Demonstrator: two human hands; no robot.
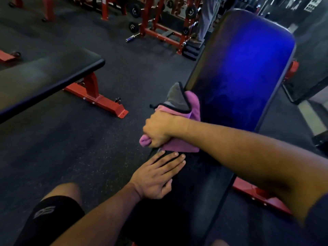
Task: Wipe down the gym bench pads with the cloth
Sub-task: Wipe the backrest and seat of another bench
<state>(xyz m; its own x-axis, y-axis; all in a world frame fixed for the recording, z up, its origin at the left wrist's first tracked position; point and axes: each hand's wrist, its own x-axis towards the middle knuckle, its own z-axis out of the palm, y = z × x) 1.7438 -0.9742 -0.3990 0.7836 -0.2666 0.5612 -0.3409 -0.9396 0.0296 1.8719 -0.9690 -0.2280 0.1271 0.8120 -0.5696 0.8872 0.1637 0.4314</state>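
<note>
Knee: a bare knee with a black knee sleeve sits at the bottom left, nearest the camera, beside the bench.
Left hand: left hand lies flat on the seat pad, fingers straight and spread, grasping nothing.
Right hand: right hand reaches across from the right, fingers clenched round a bunched pink cloth with a grey, black-edged side.
Cloth position: at the joint where the seat pad meets the raised back pad, at the pads' left edge, just above the left fingertips.
Surface: both pads are dark and glossy; the back pad tilts upward and carries a strong blue reflection.
Frame: red steel base under the bench.
Floor: dark speckled rubber floor.
Room: a flat bench with a red frame stands to the left; red racks with black weight plates line the far side.
</note>
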